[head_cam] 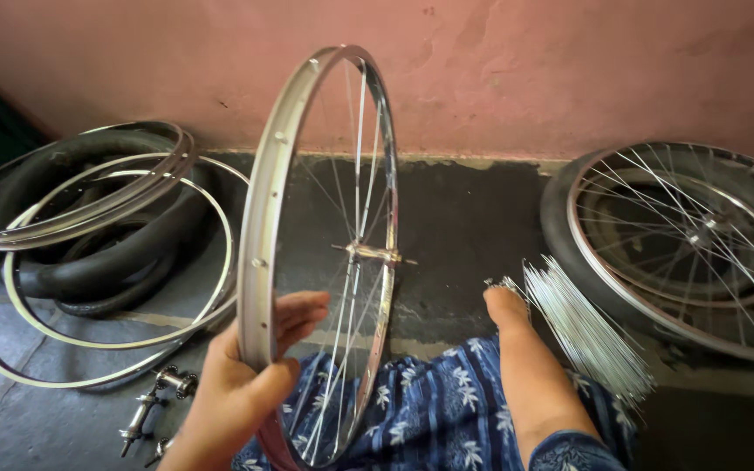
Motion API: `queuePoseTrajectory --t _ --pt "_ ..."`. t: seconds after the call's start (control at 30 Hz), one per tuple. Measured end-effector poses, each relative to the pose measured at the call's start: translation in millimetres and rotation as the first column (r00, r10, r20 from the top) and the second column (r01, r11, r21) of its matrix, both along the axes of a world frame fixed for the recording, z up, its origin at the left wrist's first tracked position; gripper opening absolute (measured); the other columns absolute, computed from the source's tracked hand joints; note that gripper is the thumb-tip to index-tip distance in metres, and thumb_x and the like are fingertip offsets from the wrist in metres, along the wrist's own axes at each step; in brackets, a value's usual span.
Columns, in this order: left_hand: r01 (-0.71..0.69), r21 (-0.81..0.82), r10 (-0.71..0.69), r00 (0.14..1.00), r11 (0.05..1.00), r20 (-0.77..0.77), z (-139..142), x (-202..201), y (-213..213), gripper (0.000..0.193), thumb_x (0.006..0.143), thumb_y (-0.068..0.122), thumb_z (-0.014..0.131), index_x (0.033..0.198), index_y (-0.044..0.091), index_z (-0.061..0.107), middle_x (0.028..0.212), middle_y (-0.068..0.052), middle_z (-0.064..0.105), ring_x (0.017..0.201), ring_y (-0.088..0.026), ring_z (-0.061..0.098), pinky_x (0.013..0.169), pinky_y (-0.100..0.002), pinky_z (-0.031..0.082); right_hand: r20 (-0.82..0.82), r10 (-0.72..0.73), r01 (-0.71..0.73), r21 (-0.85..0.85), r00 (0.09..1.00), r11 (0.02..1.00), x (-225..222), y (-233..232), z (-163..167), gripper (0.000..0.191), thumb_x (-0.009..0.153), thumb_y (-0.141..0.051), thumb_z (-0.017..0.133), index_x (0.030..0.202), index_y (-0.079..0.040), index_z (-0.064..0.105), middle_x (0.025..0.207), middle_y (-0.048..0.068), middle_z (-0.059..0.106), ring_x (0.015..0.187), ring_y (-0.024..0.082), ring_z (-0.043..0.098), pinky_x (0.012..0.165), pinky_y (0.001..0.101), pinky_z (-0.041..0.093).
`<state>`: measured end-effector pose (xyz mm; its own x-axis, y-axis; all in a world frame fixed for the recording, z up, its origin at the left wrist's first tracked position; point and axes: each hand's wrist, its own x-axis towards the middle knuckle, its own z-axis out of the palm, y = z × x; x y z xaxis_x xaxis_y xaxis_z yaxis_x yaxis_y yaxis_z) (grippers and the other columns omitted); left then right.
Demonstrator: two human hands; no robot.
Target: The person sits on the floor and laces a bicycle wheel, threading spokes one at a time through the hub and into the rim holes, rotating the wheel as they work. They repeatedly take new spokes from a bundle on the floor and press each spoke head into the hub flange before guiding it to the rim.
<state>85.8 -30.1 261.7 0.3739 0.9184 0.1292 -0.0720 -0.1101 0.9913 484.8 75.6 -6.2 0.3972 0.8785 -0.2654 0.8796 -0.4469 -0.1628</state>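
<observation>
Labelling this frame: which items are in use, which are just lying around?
In use:
- silver wheel rim, upright, gripped by left hand
- its hub
- loose spokes bundle, right hand at it

Lying about:
- bare rims and black tyres, left
- spare hubs on floor
- spoked wheel, right

Left of the left hand [242, 384], a stack of bare bicycle rims [89, 205] lies flat on the grey floor [28, 419], some resting on black tyres and inner tubes [89, 270]. Just below and left of that hand, two loose wheel hubs [152, 406] lie on the floor beside the rims. Well to the right of the right hand [508, 305], a spoked wheel with its tyre [682, 235] lies flat near the pink wall [569, 70]. Under both hands spreads blue flowered cloth [429, 410].
</observation>
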Motion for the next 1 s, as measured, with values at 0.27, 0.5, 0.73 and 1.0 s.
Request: queuePoseTrajectory --t 0.27,0.5,0.73,1.0 --pt "0.051 -0.030 -0.050 0.998 0.998 0.033 0 1 8 0.065 0.068 -0.007 0.049 0.132 -0.008 0.059 0.137 -0.019 0.068 0.133 -0.027 0.062 0.116 -0.042 0.043 0.116 0.069 -0.058 -0.097 0.991 0.994 -4 19 -3 0.036 0.099 -0.010 0.045 0.118 -0.011 0.075 0.131 0.014 0.069 0.122 0.032 0.067 0.099 0.0453 0.057" --pt "0.042 -0.017 -0.042 0.999 0.999 0.023 -5 7 7 0.065 0.067 -0.008 0.047 0.129 -0.008 0.062 0.134 -0.018 0.069 0.131 -0.026 0.063 0.116 -0.041 0.044 0.097 -0.058 0.066 -0.085 0.994 0.994 -7 11 3 0.037 0.102 -0.014 0.044 0.121 -0.009 0.076 0.135 0.014 0.068 0.127 0.033 0.065 0.102 0.0460 0.056" --pt "0.051 0.021 -0.051 0.998 0.998 0.032 -10 6 3 0.065 0.066 -0.004 0.049 0.129 -0.007 0.063 0.131 -0.017 0.070 0.129 -0.025 0.064 0.116 -0.040 0.044 0.022 -0.081 0.077 0.152 0.997 0.985 -15 9 17 0.033 0.102 -0.019 0.044 0.124 -0.011 0.067 0.127 0.018 0.067 0.120 0.037 0.065 0.097 0.0491 0.056" --pt "0.029 -0.051 -0.024 0.995 0.998 0.095 -24 31 -3 0.021 0.071 -0.005 0.069 0.090 0.001 0.062 0.086 -0.002 0.059 0.079 -0.013 0.056 0.070 -0.030 0.046 -0.865 0.267 0.389 0.441 0.425 0.809 -56 -21 50 0.009 0.087 0.000 0.071 0.094 0.004 0.076 0.082 0.014 0.076 0.070 0.021 0.071 0.069 0.0345 0.060"
